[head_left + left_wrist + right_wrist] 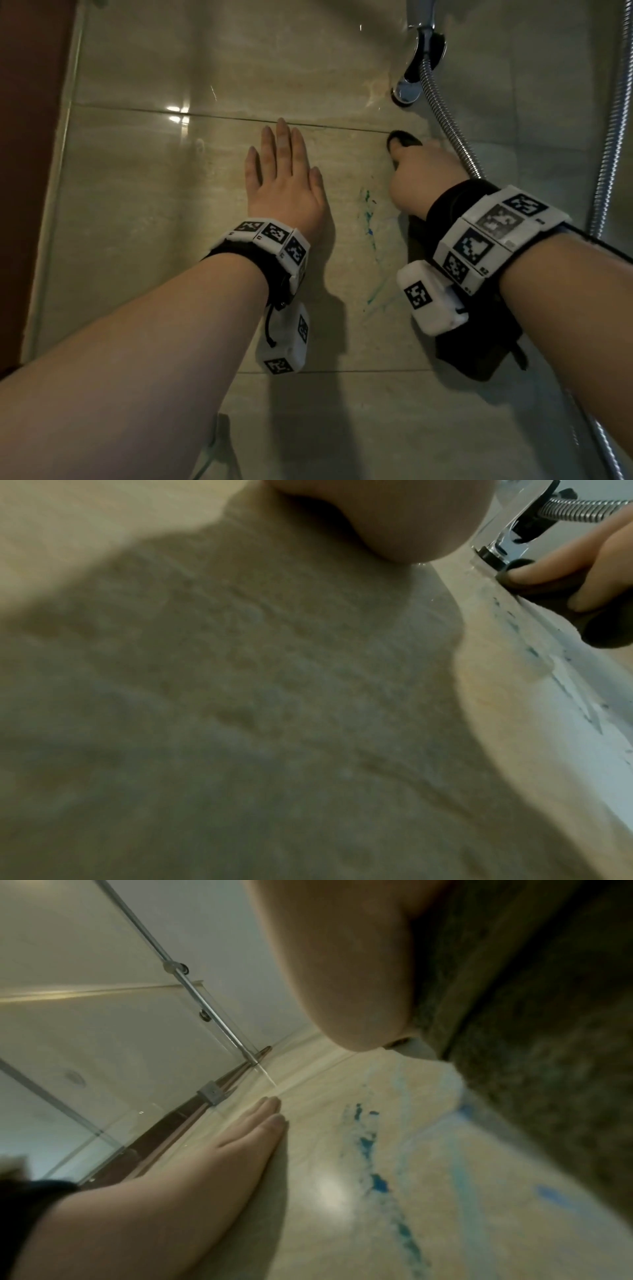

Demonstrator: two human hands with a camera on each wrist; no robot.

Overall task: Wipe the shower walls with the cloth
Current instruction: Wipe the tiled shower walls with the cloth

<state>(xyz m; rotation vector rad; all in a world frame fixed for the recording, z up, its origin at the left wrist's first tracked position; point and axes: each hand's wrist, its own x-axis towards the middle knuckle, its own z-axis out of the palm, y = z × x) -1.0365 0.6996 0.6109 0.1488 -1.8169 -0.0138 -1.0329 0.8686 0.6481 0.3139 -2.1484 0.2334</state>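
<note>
My left hand (284, 171) lies flat against the beige tiled shower wall (171, 192), fingers straight and spread, holding nothing. To its right, my right hand (423, 169) grips a dark cloth (404, 138) and presses it to the wall just below the shower bracket. More of the cloth (479, 353) hangs under that wrist. Blue-green smears (370, 222) run down the tile between the two hands. In the left wrist view, my right hand's fingers (548, 572) curl over the cloth (609, 631) beside the smears (529, 645). The right wrist view shows the cloth (548, 1069), the smears (368, 1145) and my flat left hand (240, 1145).
A chrome shower holder (419, 61) is fixed to the wall above my right hand, and its metal hose (448, 126) drops past that wrist. A second hose (613, 137) hangs at the far right. A glass panel (103, 1047) with a metal rail borders the wall on the left.
</note>
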